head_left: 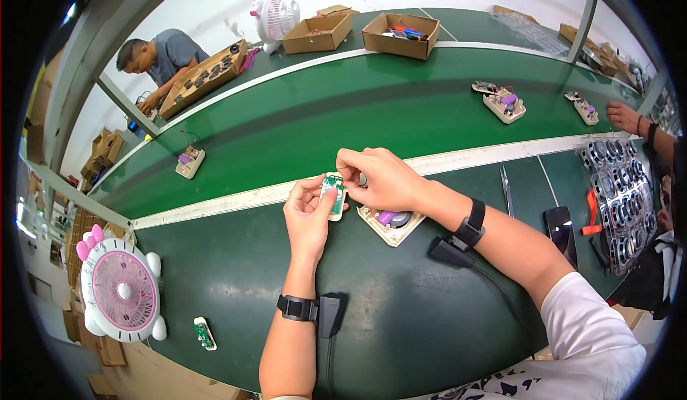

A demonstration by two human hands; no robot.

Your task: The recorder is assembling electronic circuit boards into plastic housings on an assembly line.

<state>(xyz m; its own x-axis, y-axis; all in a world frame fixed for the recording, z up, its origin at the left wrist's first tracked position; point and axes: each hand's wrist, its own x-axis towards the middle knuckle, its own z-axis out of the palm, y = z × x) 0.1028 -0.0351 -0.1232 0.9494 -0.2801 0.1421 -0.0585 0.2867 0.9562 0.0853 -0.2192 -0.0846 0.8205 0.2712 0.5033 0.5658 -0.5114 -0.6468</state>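
Observation:
My left hand holds a small cream plastic panel with a green circuit board upright over the near green table, thumb pressed on its face. My right hand is closed in a pinch at the board's right edge; whatever its fingertips grip is hidden. Just below that hand lies an open cream plastic housing with a purple-wrapped battery and a round dark part, partly covered by the hand. A second circuit board on a cream panel lies near the table's lower left edge.
A green conveyor belt carries several open housings. At left stands a pink-and-white fan. Tweezers, a dark phone-like object, a red-orange strip and a tray of round speakers sit at right. Co-workers' arms show on both sides.

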